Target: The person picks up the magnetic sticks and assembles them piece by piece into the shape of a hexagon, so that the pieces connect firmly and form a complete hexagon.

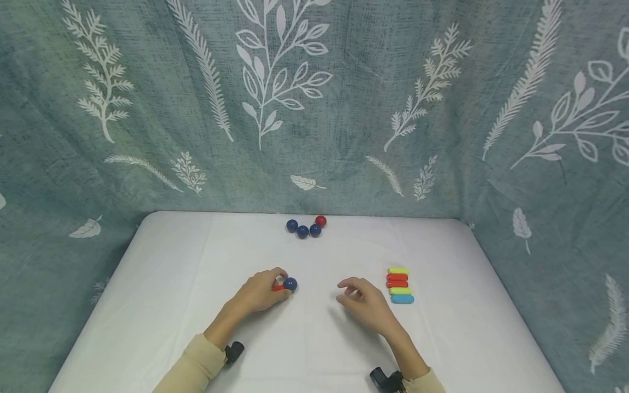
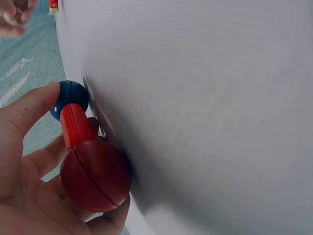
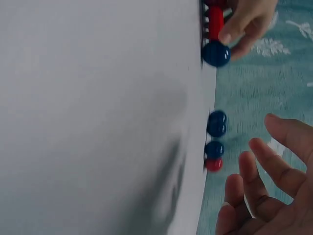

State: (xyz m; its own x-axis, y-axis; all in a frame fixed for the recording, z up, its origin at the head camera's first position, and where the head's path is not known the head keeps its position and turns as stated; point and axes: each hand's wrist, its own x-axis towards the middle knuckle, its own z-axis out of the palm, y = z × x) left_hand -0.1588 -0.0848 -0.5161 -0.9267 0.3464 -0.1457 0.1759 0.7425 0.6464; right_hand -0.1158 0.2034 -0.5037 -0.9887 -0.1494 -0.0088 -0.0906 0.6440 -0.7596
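Note:
My left hand (image 1: 262,290) grips a joined piece low over the white table, left of the middle. It has a short red rod (image 2: 77,125) with a blue ball (image 1: 290,284) on one end and a dark red ball (image 2: 98,176) on the other. In the left wrist view the thumb lies against the blue ball and other fingers curl behind the piece. In the head view the hand hides the dark red ball. My right hand (image 1: 366,305) hovers over the table to the right, fingers loosely bent and holding nothing.
Several coloured rods (image 1: 397,284), yellow, red and blue, lie stacked in a column right of my right hand. Near the table's far edge, three blue balls (image 1: 302,232) sit beside a red ball (image 1: 321,221). A patterned green curtain (image 1: 344,109) hangs behind the table.

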